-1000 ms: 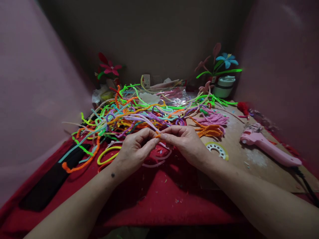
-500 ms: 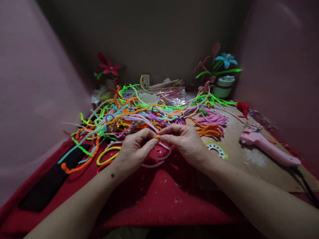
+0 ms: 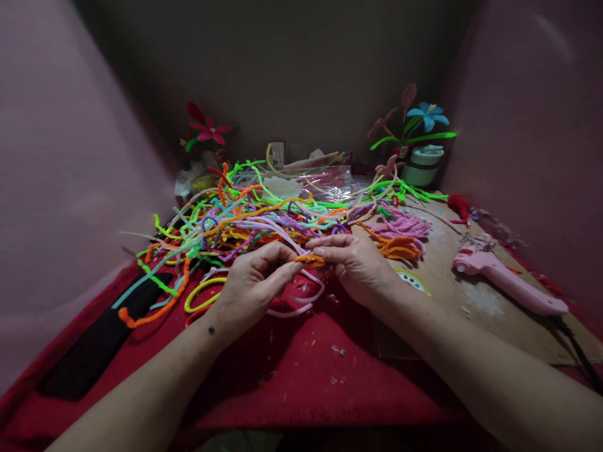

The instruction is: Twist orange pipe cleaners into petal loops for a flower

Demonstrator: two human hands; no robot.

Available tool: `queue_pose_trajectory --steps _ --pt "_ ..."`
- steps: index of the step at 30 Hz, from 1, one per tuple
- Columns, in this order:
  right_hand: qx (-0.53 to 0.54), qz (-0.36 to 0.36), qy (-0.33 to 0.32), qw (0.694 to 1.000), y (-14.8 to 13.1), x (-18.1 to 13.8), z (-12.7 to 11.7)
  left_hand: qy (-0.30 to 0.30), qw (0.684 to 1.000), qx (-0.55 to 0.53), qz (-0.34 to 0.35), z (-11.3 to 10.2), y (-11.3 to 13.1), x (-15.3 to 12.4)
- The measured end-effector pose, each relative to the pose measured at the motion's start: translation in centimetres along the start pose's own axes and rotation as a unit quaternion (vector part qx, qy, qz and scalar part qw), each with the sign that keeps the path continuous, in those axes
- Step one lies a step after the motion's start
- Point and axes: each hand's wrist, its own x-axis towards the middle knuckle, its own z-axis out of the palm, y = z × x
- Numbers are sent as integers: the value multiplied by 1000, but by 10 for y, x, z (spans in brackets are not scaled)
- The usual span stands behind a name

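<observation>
A short folded piece of orange pipe cleaner (image 3: 309, 259) is held between my two hands over the red cloth. My left hand (image 3: 258, 276) pinches its left end between thumb and forefinger. At the other end, my right hand (image 3: 360, 267) has thumb and fingers closed together on the piece; some of its fingertips are hidden. Just behind my hands lies a tangled heap of pipe cleaners (image 3: 264, 216) in many colours. A pale pink pipe cleaner (image 3: 323, 289) curves below the held piece, and a yellow loop (image 3: 188, 298) rests beside my left hand.
On the cardboard (image 3: 438, 333) at right lie a pink glue gun (image 3: 513, 276), a tape roll (image 3: 414, 280) partly behind my right arm, and orange pipe cleaner bundles (image 3: 400, 246). A long black object (image 3: 89, 351) lies left. Pipe cleaner flowers (image 3: 428, 116) and a lidded jar (image 3: 424, 164) stand behind.
My right fingers have drawn a little to the right and opened slightly from the left fingertips. More of the orange pipe cleaner now shows between the hands.
</observation>
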Motion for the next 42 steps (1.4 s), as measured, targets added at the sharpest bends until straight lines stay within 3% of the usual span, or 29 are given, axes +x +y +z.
queue_pose_trajectory --steps 8,12,19,21,23,27,31,37,42 --pt "14 24 55 998 -1 -1 5 35 996 52 57 3 -3 -3" --pt "4 20 69 997 1 -1 4 32 997 45 49 3 -6 -2" --pt "-64 -75 56 994 -1 -4 2 12 1000 13 -2 1 -2 1" --pt "-144 -134 67 978 -5 -8 5 10 1000 24 -8 1 -1 1" --pt "-246 -212 70 943 -10 -12 8 8 999 37 -10 1 -1 1" --pt "-400 -302 2 865 -11 -18 11 3 999 46 7 0 -2 1" --pt "-426 -294 -47 854 -6 -18 11 5 999 44 8 -1 -2 0" --pt "-405 -218 -48 887 -8 -20 13 -19 999 -11 -23 -3 0 1" --pt "-423 -174 -84 885 -10 -20 12 -46 994 -64 -72 -4 1 3"
